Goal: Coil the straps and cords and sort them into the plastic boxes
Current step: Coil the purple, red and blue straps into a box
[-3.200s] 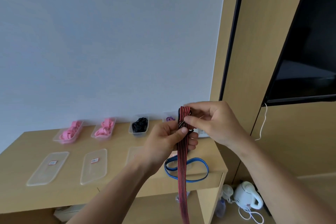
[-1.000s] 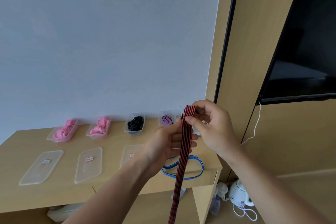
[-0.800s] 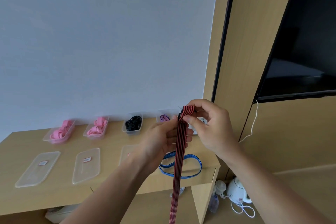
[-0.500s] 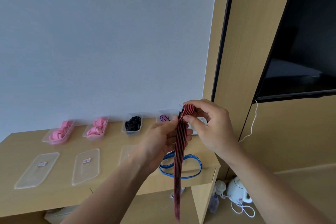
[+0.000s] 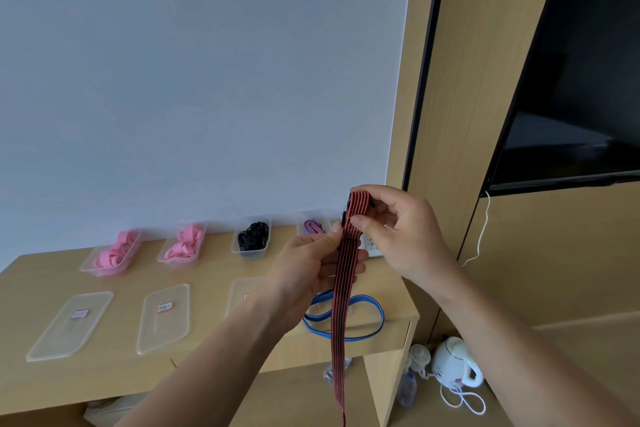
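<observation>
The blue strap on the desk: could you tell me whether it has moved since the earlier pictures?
No; the blue strap still lies looped at the desk's front right corner.

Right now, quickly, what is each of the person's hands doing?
Left hand: closed, holding the red-and-black striped elastic strap below its folded top.
Right hand: closed, pinching that strap's folded top.

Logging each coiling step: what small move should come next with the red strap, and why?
Probably roll one more turn: the right hand pinches the small coiled top of the strap, the left hand holds it just below, and a long tail hangs uncoiled past the desk edge.
</observation>
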`<action>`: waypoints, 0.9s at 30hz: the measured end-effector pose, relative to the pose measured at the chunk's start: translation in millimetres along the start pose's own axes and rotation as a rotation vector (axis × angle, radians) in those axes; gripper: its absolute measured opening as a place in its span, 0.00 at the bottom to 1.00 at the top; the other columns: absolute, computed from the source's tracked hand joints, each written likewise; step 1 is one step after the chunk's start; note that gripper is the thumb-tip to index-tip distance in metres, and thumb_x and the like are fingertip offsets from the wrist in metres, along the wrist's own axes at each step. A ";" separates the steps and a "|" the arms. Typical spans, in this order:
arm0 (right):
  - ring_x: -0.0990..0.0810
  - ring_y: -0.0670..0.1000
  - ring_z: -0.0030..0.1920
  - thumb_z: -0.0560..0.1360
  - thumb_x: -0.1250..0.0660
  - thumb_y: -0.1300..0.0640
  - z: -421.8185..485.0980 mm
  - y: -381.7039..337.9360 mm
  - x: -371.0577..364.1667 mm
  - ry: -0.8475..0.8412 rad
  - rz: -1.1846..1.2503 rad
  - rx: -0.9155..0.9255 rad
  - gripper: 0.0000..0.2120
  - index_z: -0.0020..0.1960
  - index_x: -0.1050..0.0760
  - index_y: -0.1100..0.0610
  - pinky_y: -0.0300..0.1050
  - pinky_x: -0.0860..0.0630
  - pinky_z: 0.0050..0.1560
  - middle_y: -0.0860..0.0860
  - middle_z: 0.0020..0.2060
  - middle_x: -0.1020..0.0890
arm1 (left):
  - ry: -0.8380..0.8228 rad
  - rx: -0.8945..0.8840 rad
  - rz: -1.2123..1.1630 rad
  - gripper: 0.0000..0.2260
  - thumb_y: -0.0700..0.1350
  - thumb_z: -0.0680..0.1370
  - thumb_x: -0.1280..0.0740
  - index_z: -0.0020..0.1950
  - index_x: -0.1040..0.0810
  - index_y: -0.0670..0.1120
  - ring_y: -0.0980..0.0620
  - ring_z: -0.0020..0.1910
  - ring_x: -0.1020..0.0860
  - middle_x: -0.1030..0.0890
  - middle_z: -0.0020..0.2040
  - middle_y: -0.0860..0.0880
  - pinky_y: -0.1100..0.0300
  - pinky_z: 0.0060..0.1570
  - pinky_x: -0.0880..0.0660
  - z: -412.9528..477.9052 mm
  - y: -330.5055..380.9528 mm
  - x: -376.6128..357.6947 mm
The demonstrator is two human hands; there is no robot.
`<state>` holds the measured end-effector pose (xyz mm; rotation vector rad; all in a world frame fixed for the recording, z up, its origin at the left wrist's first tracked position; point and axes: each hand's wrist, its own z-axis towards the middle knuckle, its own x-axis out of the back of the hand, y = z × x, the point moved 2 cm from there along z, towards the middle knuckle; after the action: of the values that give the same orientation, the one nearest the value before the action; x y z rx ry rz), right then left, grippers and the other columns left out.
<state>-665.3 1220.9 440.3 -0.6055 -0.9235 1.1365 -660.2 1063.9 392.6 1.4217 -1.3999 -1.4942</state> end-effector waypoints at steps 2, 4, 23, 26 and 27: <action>0.18 0.47 0.44 0.72 0.27 0.67 -1.7 1.4 -1.0 0.017 -0.012 0.023 0.16 0.51 0.19 0.48 0.37 0.21 0.44 0.48 0.44 0.16 | 0.003 0.002 -0.004 0.18 0.52 0.84 0.36 0.58 0.16 0.38 0.44 0.46 0.14 0.13 0.52 0.37 0.55 0.44 0.17 -0.3 0.1 -1.3; 0.18 0.47 0.44 0.71 0.26 0.68 -4.7 1.0 -2.4 0.048 -0.056 0.088 0.15 0.50 0.19 0.49 0.41 0.20 0.45 0.47 0.44 0.16 | 0.009 0.004 -0.014 0.18 0.52 0.84 0.36 0.58 0.17 0.37 0.43 0.46 0.14 0.13 0.51 0.37 0.54 0.45 0.16 -0.8 0.0 -1.6; 0.21 0.57 0.53 0.76 0.39 0.71 -47.5 24.6 -24.1 0.033 -0.491 0.639 0.14 0.55 0.17 0.63 0.45 0.25 0.58 0.54 0.53 0.19 | 0.062 -0.059 -0.069 0.11 0.44 0.82 0.31 0.53 0.15 0.36 0.47 0.40 0.17 0.16 0.44 0.41 0.57 0.41 0.19 5.1 10.3 8.9; 0.21 0.55 0.55 0.73 0.34 0.71 -48.7 22.1 -20.7 -0.016 -0.424 0.619 0.14 0.55 0.17 0.63 0.46 0.25 0.58 0.54 0.55 0.18 | 0.102 -0.108 -0.016 0.12 0.45 0.83 0.32 0.54 0.15 0.37 0.48 0.40 0.17 0.14 0.44 0.41 0.58 0.40 0.19 4.3 11.4 9.4; 0.21 0.54 0.55 0.72 0.32 0.69 -48.0 20.5 -19.0 -0.001 -0.360 0.591 0.12 0.54 0.16 0.62 0.47 0.25 0.57 0.53 0.54 0.18 | 0.115 -0.125 -0.001 0.12 0.45 0.83 0.33 0.53 0.14 0.38 0.47 0.40 0.17 0.14 0.45 0.40 0.58 0.41 0.19 3.5 11.5 9.5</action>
<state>-636.6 1211.8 393.5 0.0442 -0.6172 1.0114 -668.0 1053.3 400.3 1.4069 -1.2157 -1.4507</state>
